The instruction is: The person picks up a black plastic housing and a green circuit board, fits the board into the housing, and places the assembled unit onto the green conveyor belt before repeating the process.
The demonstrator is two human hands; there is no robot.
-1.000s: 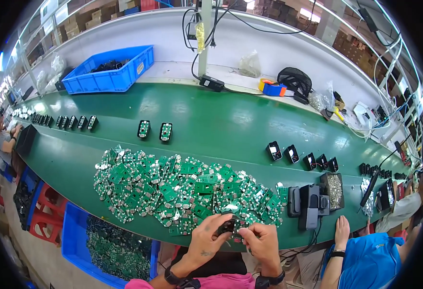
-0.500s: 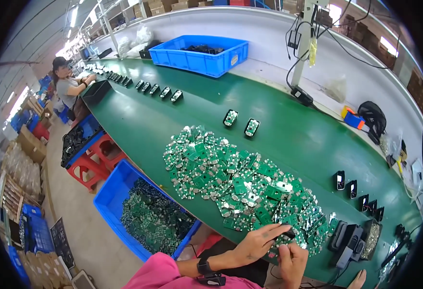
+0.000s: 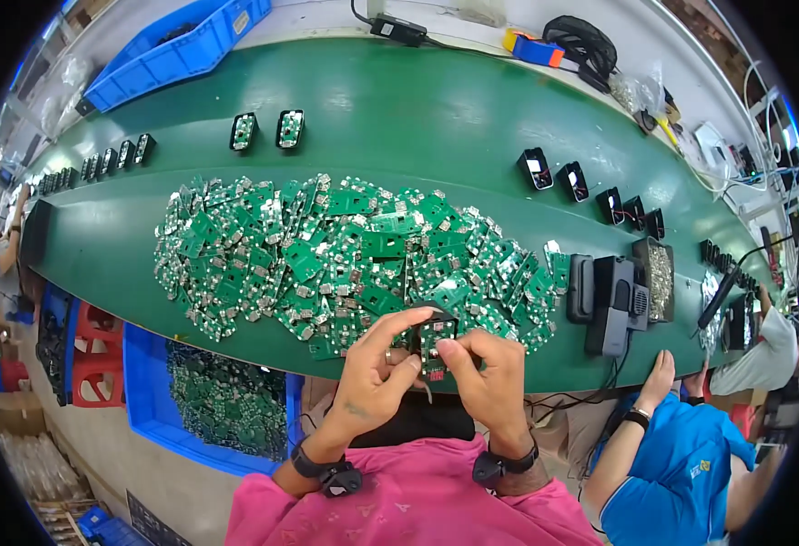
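Above the near edge of the table, both my hands meet at a small black plastic case point(image 3: 448, 320) with a green circuit board point(image 3: 432, 342) lying at its opening. My left hand point(image 3: 374, 373) is closed around the case's left side. The fingers of my right hand point(image 3: 488, 371) grip the opposite side, with the thumb pressed on the board. Whether the board is fully seated inside the case, I cannot tell. Just beyond my hands spreads a large heap of loose green circuit boards point(image 3: 304, 259).
Two filled cases point(image 3: 290, 130) stand beyond the heap, several open cases point(image 3: 536, 169) at right. A dark grey device point(image 3: 610, 305) sits by a tray of small parts point(image 3: 660, 282). A blue bin point(image 3: 149, 400) of boards stands lower left. A co-worker in blue point(image 3: 681, 464) sits close at right.
My view has swung to the right, bringing the co-worker in blue into sight. My hands have turned the black case upright, so the board at its opening now shows.
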